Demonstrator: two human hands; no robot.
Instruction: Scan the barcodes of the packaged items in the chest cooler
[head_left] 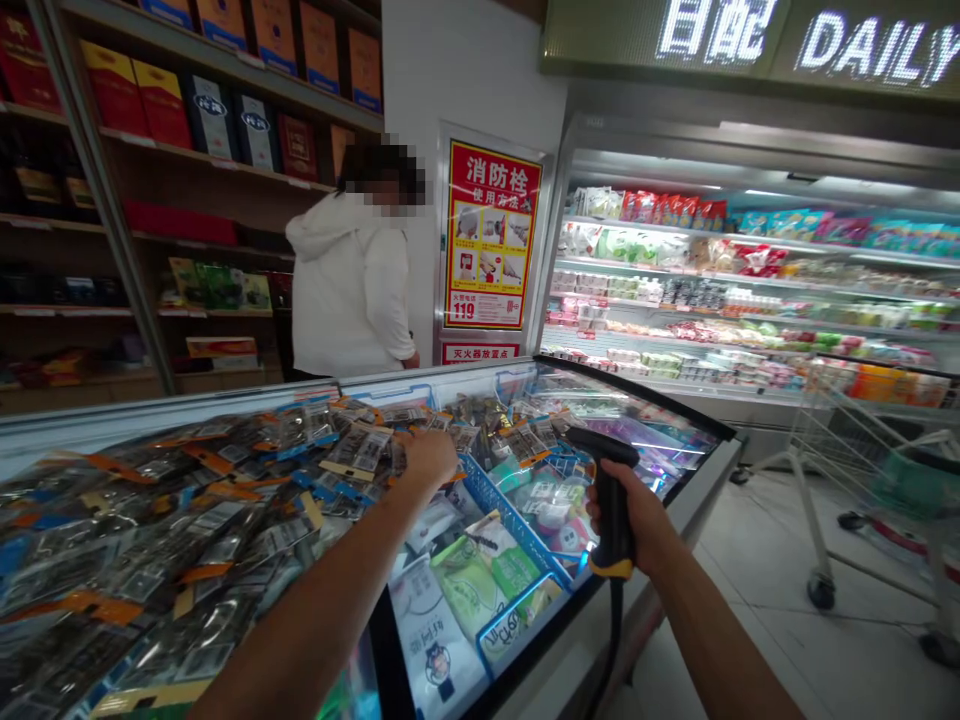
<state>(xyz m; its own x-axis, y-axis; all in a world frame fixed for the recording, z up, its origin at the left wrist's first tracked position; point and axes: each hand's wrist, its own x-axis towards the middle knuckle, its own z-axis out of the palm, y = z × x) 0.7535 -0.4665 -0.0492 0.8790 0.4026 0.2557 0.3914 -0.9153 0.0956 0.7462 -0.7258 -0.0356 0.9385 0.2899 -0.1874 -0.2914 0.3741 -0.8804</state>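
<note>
black scanner (pixel 613 505), long grip nearly upright, points left, perhaps slightly forward.

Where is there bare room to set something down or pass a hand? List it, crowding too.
Bare floor shows between the freezer and the cart. A hand could probably pass above the freezer, between the left hand and the scanner in the right hand. Crowded: packets piled at left, and the bag-filled blue basket.
</note>
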